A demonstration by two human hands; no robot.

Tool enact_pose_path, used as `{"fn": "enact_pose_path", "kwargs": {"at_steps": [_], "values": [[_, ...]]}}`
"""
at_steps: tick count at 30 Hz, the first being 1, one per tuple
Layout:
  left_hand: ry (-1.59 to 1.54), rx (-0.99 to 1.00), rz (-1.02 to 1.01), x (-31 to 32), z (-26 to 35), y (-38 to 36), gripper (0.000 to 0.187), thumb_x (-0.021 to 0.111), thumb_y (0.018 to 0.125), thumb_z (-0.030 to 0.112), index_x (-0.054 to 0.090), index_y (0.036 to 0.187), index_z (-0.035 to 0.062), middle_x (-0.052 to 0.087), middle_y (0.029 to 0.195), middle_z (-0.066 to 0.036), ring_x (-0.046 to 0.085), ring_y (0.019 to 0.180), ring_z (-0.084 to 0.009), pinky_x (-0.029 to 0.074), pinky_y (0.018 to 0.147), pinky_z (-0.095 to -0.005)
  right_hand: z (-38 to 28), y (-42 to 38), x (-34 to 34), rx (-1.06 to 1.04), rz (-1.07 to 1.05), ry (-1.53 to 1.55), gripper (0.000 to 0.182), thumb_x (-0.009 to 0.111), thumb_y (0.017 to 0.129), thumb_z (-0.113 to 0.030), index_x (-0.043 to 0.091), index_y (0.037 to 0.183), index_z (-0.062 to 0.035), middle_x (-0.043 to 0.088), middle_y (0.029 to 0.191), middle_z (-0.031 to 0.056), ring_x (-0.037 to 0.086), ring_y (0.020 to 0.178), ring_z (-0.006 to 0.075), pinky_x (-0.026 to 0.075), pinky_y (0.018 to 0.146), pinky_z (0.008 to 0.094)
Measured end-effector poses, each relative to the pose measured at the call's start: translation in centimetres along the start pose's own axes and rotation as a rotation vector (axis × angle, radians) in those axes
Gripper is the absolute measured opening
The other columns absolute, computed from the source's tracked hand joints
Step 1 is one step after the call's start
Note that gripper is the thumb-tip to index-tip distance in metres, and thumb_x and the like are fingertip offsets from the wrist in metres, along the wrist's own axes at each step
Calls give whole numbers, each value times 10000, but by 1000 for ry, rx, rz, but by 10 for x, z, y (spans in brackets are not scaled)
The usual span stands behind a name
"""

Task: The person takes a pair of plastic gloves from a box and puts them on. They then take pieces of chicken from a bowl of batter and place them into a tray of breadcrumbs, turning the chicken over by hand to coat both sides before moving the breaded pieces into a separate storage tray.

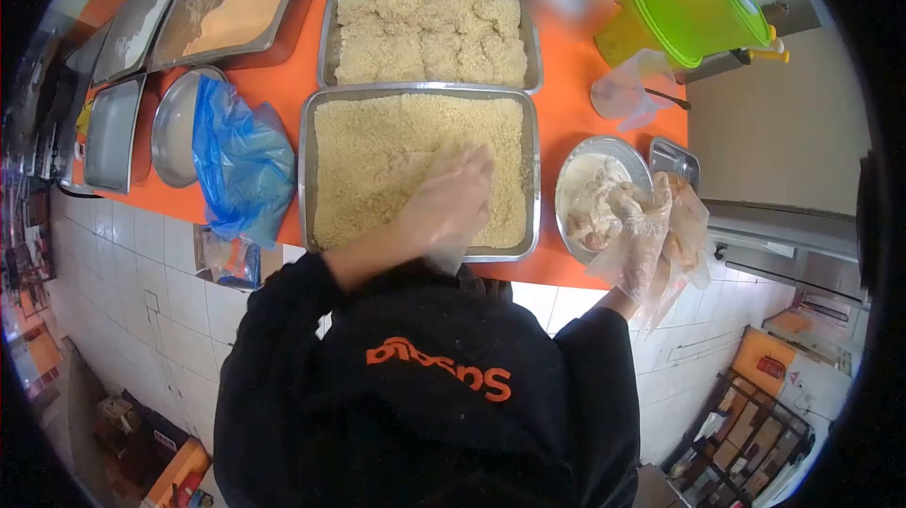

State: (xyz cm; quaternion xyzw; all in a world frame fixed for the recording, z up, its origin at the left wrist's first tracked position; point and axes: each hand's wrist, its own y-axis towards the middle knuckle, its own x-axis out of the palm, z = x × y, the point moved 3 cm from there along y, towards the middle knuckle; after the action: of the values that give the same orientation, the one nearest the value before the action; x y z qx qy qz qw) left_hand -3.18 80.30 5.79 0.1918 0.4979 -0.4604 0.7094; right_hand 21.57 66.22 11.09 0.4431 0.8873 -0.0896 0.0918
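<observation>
My left hand (448, 197), in a clear plastic glove and slightly blurred, lies over pale breadcrumbs (363, 145) in a metal tray (307, 178). Its fingers look stretched out against the crumbs; anything beneath the palm is hidden. My right hand (645, 230), in a loose clear glove smeared with white batter, is at the right rim of a round metal bowl (574, 151). Thumb and fingers are apart, with nothing plainly gripped. Batter-coated pieces, apparently meat (596, 220), lie in the bowl. Beside that hand, a brownish shape (684, 246) behind clear plastic is hard to make out.
Beyond the crumbs, another tray (326, 46) holds several crumb-coated pieces. Left are a blue plastic bag (247, 164), a round pan (170, 135) and a bin of orange-tan powder (236, 13). Right stand a clear jug (630, 88) and green tubs (694, 3).
</observation>
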Motion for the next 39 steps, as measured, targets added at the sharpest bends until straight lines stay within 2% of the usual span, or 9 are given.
{"fn": "enact_pose_path", "kwargs": {"at_steps": [6,9,12,15,18,21,30,36,39], "values": [[142,104,44,11,-43,75,482,586,943,352,579,1370,129,491,1472,-155,415,1401,-337,247,1199,-496,-1,14,2,42,-20,-7,756,702,866,1,324,1520,-33,640,1066,116,641,987,209,523,912,312],[-225,148,-322,-14,-94,67,476,586,938,265,549,1391,123,573,1373,-152,465,1337,-352,345,1143,-478,9,21,-15,-60,-30,-71,723,693,872,-6,344,1504,-34,637,1080,116,634,984,198,514,904,294],[-294,375,-326,-34,-114,39,398,543,974,233,587,1345,97,622,1295,-158,510,1273,-343,399,1089,-483,19,18,-31,-45,22,-48,789,715,860,-3,308,1536,-39,643,1106,115,642,1005,196,502,940,304],[51,308,-149,-100,-54,8,383,487,1003,185,570,1355,60,578,1365,-169,478,1322,-345,380,1118,-462,30,18,-39,2,24,-40,790,690,873,-4,278,1546,-27,643,1136,131,643,1035,204,498,962,300],[182,473,478,-35,-44,5,404,453,1008,290,631,1275,45,613,1318,-111,517,1294,-283,369,1133,-425,33,22,-40,20,-2,-65,827,699,862,-2,244,1553,-8,629,1181,151,641,1059,219,498,971,306],[254,349,313,22,-61,2,474,456,1003,313,534,1393,54,512,1455,-115,409,1402,-289,268,1199,-448,30,20,-35,-39,-5,-36,678,694,904,-92,371,1499,-47,632,1111,76,605,993,165,489,918,275],[-43,162,375,28,-79,-8,507,471,1014,269,438,1466,40,405,1538,-166,345,1445,-312,218,1214,-465,30,20,-36,-52,-9,-50,800,689,876,-58,258,1546,15,638,1189,141,604,1106,214,473,993,314],[66,-507,490,13,-132,-70,430,456,1006,170,479,1413,32,430,1491,-206,386,1405,-346,273,1192,-454,24,13,-49,-73,112,-159,840,696,870,-94,230,1558,23,645,1173,141,583,1126,212,438,1017,299],[-684,-520,622,30,-133,-67,422,441,1013,145,484,1427,74,426,1494,-208,382,1405,-346,272,1195,-428,43,24,-58,-40,117,-87,844,688,870,-78,217,1563,25,647,1160,134,587,1108,212,439,1010,296]]}}
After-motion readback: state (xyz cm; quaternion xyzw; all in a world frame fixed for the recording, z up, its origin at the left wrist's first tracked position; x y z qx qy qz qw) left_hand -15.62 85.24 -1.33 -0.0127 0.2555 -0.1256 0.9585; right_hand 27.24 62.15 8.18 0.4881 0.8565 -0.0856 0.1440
